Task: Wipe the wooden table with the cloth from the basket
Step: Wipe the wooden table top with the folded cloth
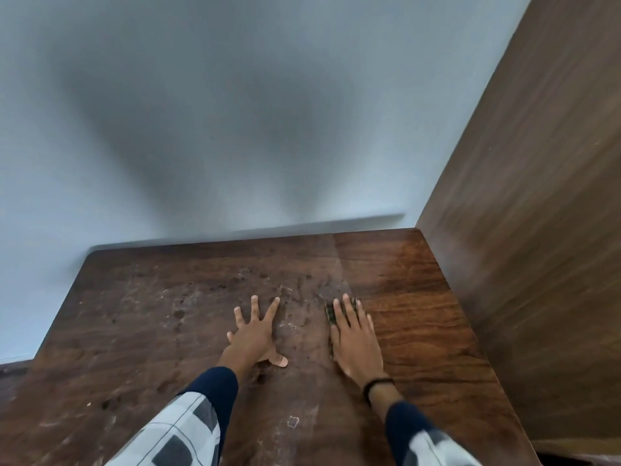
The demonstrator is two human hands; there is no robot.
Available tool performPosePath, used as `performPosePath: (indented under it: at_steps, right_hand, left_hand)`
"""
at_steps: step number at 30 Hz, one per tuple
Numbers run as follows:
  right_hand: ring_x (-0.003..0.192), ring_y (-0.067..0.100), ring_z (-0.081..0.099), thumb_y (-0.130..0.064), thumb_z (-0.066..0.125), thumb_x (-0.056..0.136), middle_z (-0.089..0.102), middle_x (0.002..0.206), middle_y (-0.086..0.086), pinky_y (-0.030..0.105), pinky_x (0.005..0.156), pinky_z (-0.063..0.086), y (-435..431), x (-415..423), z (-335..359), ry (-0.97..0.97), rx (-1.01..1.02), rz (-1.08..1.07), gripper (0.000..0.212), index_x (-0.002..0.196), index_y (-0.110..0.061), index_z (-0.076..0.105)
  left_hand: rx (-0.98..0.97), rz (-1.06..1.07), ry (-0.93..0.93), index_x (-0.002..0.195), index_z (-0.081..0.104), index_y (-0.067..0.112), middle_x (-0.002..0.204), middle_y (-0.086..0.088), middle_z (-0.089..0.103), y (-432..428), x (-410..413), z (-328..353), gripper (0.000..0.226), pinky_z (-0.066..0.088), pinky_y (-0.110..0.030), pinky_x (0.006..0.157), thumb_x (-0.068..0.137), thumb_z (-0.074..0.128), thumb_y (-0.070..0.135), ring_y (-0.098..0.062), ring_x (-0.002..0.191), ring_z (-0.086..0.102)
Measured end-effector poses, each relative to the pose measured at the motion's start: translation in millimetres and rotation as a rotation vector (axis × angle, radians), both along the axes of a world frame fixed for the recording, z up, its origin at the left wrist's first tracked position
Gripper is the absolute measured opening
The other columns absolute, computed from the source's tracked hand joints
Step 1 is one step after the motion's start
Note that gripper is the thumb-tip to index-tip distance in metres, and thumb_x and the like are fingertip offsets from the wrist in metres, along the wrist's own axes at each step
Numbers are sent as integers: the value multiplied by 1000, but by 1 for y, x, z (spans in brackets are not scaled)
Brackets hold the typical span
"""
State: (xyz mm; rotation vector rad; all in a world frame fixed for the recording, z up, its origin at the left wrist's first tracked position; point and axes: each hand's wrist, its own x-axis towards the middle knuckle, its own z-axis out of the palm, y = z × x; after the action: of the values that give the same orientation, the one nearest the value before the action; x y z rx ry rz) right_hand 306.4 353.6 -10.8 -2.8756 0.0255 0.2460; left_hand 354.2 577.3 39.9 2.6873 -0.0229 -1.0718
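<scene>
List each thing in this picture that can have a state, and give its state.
wooden table: right strip looks clean and glossy; the rest is dusty and stained.
left hand: fingers spread, rests flat on the table, holds nothing.
right hand: fingers straight, presses the cloth down.
cloth: flat on the table, mostly hidden under the right hand.
wristband: worn on the right wrist.

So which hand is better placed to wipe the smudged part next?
Right. The right hand presses flat on the cloth, at the edge of the smudges on the wooden table. The left hand rests spread on bare wood, with no cloth.
</scene>
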Motion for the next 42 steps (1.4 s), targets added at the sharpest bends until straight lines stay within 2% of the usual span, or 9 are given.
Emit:
performPosePath:
  at_steps: [5,11,15,20,23,28,33,38,42]
  right_hand:
    - [155,26,-1,-34,25,109,-5,167,-1,41,122,-1,2,21,0,-2,2,-27,56,160,-21,7]
    - [150,24,23,-39,27,104,27,164,-1,34,119,7,0,-87,-8,-18,38,-5,56,157,-22,33]
    - [148,25,28,-40,23,104,29,163,-1,36,120,15,-7,-50,-4,16,-2,22,56,154,-22,38]
    - [155,23,-7,-43,9,106,-20,158,-10,40,123,-2,-10,86,8,58,-2,82,59,161,-23,1]
    - [155,22,-10,-38,20,109,-23,156,-12,39,122,-5,-3,111,8,39,-7,108,57,161,-24,-1]
    - [151,25,25,-42,18,106,21,164,-4,37,122,16,-3,27,-3,-33,2,111,56,157,-24,32]
    - [140,21,34,-44,26,102,45,154,-7,37,106,26,-10,-8,-8,8,8,99,54,144,-26,55]
    - [146,26,35,-42,25,101,28,161,-3,38,119,22,-8,66,-3,28,-23,142,58,152,-22,42]
    - [155,24,-6,-42,9,106,-12,166,-6,39,122,-1,-4,154,14,74,53,129,59,161,-22,3]
  left_hand:
    - [-1,-15,10,154,-17,45,155,-3,-42,1,0,-2,134,8,-73,112,71,88,40,-47,143,-29]
    - [20,-20,21,153,-20,43,154,-5,-45,-3,1,-4,136,10,-73,112,71,88,39,-47,143,-30]
    - [42,-2,25,154,-18,42,154,-4,-44,-5,5,-3,138,15,-73,112,68,90,38,-48,143,-28]
    - [70,-15,22,154,-17,41,155,-4,-43,-8,8,-3,140,21,-73,111,66,91,39,-51,144,-25]
    - [87,-31,34,155,-16,40,156,-5,-41,-7,9,0,138,22,-73,111,67,90,39,-51,144,-23]
    - [53,41,38,156,-17,36,157,-3,-40,-3,42,6,138,17,-71,114,67,89,44,-50,145,-22]
    - [51,77,9,154,-22,37,156,-2,-41,4,70,5,139,15,-74,111,69,88,43,-48,145,-24]
    - [61,66,1,154,-23,36,157,-3,-40,7,72,-1,140,17,-74,111,68,87,47,-49,145,-25]
    - [39,61,-22,154,-22,36,157,-3,-40,7,69,-3,140,16,-74,110,68,88,46,-48,145,-25]
